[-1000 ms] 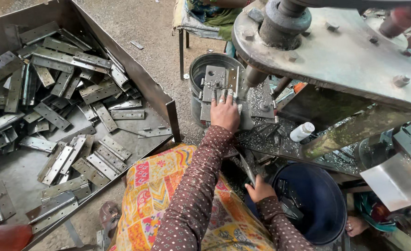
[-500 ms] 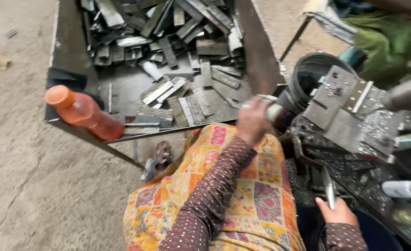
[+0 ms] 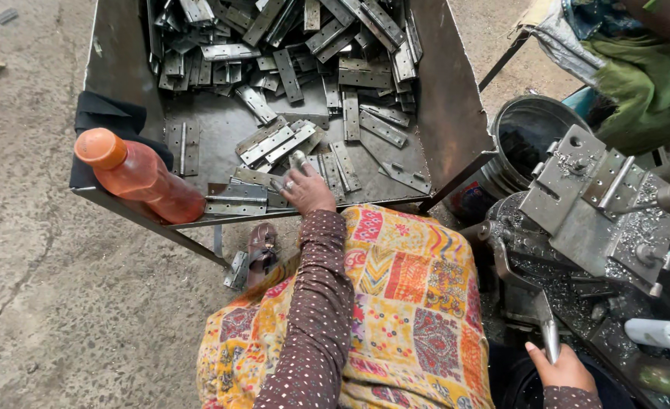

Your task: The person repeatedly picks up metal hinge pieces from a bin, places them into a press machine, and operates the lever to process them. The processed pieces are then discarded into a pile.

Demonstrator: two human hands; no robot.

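Observation:
My left hand (image 3: 305, 189) reaches into the front of a big metal tray (image 3: 115, 91) and lies on a heap of flat metal hinges (image 3: 274, 144). Its fingers are bent down around one hinge (image 3: 293, 163). My right hand (image 3: 566, 371) is low at the right edge, closed round the grey lever handle (image 3: 549, 333) of a drilling machine. A hinge plate sits clamped in the machine's jig (image 3: 589, 189), with metal shavings around it.
An orange plastic bottle (image 3: 142, 178) lies on the tray's front left corner beside a dark cloth (image 3: 108, 113). A round metal bucket (image 3: 528, 140) stands between tray and machine. A white bottle (image 3: 661, 333) lies at the right. Another person's green clothing (image 3: 638, 76) shows top right.
My left hand left the machine's jig, swung left with a piece and now is down among the hinges in the tray. My right hand has closed on the lever.

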